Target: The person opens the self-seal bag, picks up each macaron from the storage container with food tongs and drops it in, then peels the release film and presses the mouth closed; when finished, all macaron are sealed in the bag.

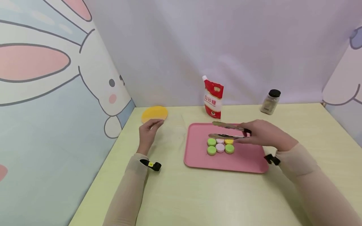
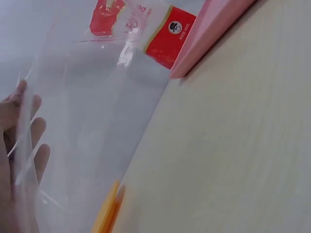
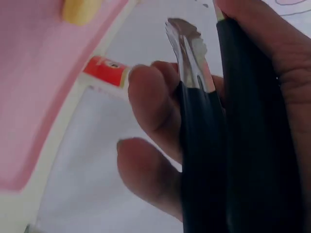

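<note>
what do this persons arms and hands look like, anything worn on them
The left hand and right hand are bare, without gloves. A long, plain beige left sleeve and a matching right sleeve end in cuffs at the wrists. The left wrist wears a black band with a small yellow marking; the right has a black wrist piece.

Looks bright and evenly lit in the head view, apparently from overhead, with a pale glare on the near part of the table (image 1: pixel 232 201) and a soft shadow beneath the right sleeve (image 1: pixel 314 185). Stretches toward the edges. Appears greyer and softer in the left wrist view, with white glare streaking the clear plastic (image 2: pixel 92 97). Dimmer in the right wrist view: near-black along the tongs (image 3: pixel 257 131), blurred over the pink tray (image 3: pixel 39 73) and yellow macaron (image 3: pixel 80 10).
</note>
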A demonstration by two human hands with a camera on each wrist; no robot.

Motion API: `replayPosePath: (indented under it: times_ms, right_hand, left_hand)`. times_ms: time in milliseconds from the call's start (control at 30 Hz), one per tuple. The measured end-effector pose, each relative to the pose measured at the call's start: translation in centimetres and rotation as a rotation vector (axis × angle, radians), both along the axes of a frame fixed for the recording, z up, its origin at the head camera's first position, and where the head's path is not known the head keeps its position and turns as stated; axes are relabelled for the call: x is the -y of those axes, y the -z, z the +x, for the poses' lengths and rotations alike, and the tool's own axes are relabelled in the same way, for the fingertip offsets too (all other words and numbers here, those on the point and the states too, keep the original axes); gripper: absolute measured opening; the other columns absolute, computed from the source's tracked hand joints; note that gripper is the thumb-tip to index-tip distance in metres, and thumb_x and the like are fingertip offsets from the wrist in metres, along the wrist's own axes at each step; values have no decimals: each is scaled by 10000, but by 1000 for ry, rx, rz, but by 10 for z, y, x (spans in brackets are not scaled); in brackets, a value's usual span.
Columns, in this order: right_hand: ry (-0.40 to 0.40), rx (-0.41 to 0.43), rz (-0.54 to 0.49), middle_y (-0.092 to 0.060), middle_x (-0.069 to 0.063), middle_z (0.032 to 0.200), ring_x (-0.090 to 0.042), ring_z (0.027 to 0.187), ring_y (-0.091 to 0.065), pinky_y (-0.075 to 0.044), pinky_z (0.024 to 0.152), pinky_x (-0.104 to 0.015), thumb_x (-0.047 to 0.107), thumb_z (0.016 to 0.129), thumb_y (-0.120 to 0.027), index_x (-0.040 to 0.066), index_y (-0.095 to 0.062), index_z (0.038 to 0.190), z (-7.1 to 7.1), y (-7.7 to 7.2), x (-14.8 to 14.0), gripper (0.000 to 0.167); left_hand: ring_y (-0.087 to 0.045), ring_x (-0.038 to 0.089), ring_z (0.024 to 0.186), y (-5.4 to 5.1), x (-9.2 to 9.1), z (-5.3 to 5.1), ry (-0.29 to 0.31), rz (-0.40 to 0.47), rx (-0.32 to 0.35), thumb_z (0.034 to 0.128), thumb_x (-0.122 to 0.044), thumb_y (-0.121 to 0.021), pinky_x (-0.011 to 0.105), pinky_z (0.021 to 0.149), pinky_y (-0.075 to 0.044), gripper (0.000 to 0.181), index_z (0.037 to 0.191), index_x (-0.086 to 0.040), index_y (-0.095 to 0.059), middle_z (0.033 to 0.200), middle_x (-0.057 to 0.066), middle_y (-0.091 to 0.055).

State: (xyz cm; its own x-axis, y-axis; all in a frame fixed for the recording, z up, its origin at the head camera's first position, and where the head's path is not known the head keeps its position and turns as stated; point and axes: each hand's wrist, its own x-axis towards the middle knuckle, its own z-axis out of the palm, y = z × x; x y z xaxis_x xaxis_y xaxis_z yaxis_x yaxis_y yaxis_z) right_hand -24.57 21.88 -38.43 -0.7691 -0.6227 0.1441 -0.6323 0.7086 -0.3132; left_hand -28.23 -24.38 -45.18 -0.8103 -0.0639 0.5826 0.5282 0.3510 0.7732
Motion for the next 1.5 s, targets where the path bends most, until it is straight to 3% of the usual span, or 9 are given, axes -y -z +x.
replayPosePath:
  times_ms: [133, 333, 433, 600, 700, 900, 1033, 1300, 1500]
  right_hand:
    - [-56, 95, 26, -498, 109, 614, -45, 543, -437, -384, 534, -270, 470, 809, -828, 206, -700, 949, -16, -3, 26, 325]
    - [-48, 279, 51, -598, 107, 677, -66, 548, -518, -458, 519, -276, 413, 813, -838, 187, -746, 987, -21, 2, 32, 300]
    - [-39, 322, 55, -633, 96, 733, -79, 555, -542, -475, 516, -286, 418, 805, -841, 171, -751, 1003, -21, 3, 31, 329]
    - [-57, 267, 70, -622, 105, 729, -70, 564, -518, -452, 533, -283, 399, 804, -844, 187, -750, 955, -21, 0, 31, 277]
    - [-60, 227, 90, -601, 108, 715, -68, 597, -493, -428, 570, -281, 393, 803, -847, 175, -753, 959, -20, 1, 32, 285]
    - [-72, 267, 93, -616, 101, 740, -89, 635, -503, -437, 591, -293, 346, 817, -843, 169, -753, 947, -15, 0, 37, 237]
    - [-60, 230, 136, -632, 123, 771, -87, 664, -516, -455, 634, -312, 344, 805, -852, 178, -772, 979, -13, -1, 39, 254]
    - [-95, 178, 125, -625, 151, 750, -62, 632, -500, -442, 603, -288, 327, 824, -840, 206, -774, 949, -14, 1, 37, 186]
    - [-125, 211, 65, -641, 146, 740, -44, 600, -502, -447, 568, -263, 279, 853, -821, 161, -790, 1004, -14, -5, 33, 194]
  left_hand:
    - [-707, 149, 959, 5, -20, 4, 94, 11, 52, 925, -79, -728, 264, 923, -526, 135, 1037, -19, -774, 1034, 120, -756]
    - [-692, 150, 988, 7, -40, 19, 138, 15, 169, 918, -88, -741, 324, 899, -537, 125, 1017, -21, -779, 1011, 56, -764]
    - [-687, 160, 975, 9, -40, 21, 142, 9, 170, 909, -79, -749, 333, 889, -537, 116, 1005, -23, -780, 994, 66, -763]
    - [-682, 198, 969, 11, -39, 21, 186, -41, 99, 898, -48, -754, 321, 892, -534, 132, 1016, 10, -768, 998, 128, -753]
    - [-679, 188, 971, 12, -38, 22, 177, -57, 90, 895, -51, -758, 291, 896, -528, 136, 1018, 6, -771, 997, 123, -752]
    - [-682, 192, 962, 11, -38, 25, 166, -77, 72, 881, -27, -764, 287, 904, -521, 119, 996, 2, -775, 975, 108, -753]
    - [-686, 197, 947, 17, -37, 19, 175, -82, 29, 877, -21, -766, 292, 890, -529, 117, 991, 3, -775, 967, 105, -754]
    - [-686, 235, 941, 11, -40, 23, 168, -86, 7, 861, 17, -767, 275, 881, -530, 120, 980, 35, -769, 955, 150, -751]
    - [-684, 266, 960, 29, -35, 10, 149, -85, -18, 863, -8, -776, 296, 902, -527, 123, 985, -1, -785, 953, 123, -758]
